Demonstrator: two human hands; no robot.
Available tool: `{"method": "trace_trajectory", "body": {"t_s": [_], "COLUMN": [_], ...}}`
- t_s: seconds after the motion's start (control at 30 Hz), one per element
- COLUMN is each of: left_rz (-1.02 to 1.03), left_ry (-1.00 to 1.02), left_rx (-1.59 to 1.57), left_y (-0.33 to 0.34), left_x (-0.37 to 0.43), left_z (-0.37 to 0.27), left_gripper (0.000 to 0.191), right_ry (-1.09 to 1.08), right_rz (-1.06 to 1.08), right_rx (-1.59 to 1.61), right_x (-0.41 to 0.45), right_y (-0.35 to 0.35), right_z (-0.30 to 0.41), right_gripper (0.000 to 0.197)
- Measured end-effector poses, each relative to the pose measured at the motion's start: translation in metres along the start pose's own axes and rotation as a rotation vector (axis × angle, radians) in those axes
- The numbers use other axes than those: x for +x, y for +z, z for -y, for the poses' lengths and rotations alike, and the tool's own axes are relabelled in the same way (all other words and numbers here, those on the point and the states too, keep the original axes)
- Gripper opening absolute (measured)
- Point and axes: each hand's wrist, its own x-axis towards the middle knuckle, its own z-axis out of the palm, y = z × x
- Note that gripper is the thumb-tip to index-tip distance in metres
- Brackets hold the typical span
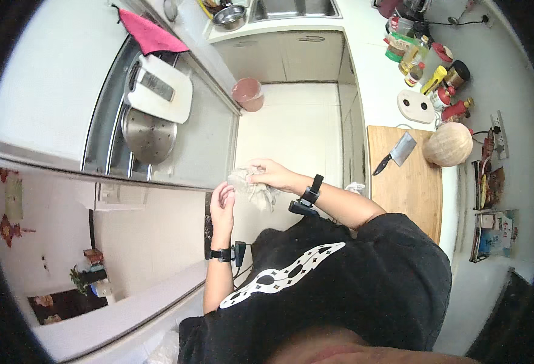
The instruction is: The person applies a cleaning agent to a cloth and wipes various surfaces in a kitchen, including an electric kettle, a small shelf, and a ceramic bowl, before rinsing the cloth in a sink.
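My right hand [271, 175] grips a crumpled pale grey cloth [261, 193] in front of my body, and the cloth's lower part hangs loose. To its left, my left hand [222, 205] is raised with loosely curled fingers and the thumb apart, and I see nothing inside it. Its fingertips come close to the cloth; whether they touch it cannot be told. Both hands are beside the edge of a glass sliding door [203, 136]. Each wrist wears a black strap with a small device.
On the right counter, a cleaver [402, 149] lies on a wooden cutting board [408, 195], beside a pale round melon or squash [449, 144]. Bottles [415, 57] line the wall. A pink bucket [249, 94] stands on the floor. A rack at left carries a round metal lid [151, 136] and a pink cloth [153, 32].
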Motion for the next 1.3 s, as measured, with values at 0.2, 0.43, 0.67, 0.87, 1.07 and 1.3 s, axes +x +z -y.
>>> {"method": "trace_trajectory", "body": {"t_s": [0.2,0.43,0.67,0.87,1.07,1.3], "left_rz": [0.374,0.639,0.830,1.076,1.371,1.861], "left_ry": [-0.178,-0.159,0.077,0.072,-0.244,-0.375], "left_rx": [-0.338,-0.296,0.227,0.175,-0.101,-0.111], "left_y": [0.084,0.162,0.252,0.354,0.434,0.525], "left_x": [0.142,0.347,0.533,0.599,0.646,0.655], "left_z": [-0.021,-0.006,-0.063,-0.101,-0.096,-0.122], "left_gripper": [0.052,0.037,0.022,0.020,0.034,0.032], "right_ry": [-0.166,-0.221,-0.049,-0.189,-0.362,-0.502], "right_rz": [-0.121,-0.686,-0.807,-0.936,-1.184,-1.467], "right_rx": [-0.012,-0.782,-0.075,-0.496,-0.422,-0.348], "right_x": [0.043,0.114,0.145,0.178,0.148,0.114], "right_y": [-0.070,-0.225,-0.306,-0.394,-0.445,-0.445], "right_z": [0.037,0.083,0.185,0.193,0.233,0.243], "right_gripper": [0.035,0.022,0.025,0.036,0.027,0.020]}}
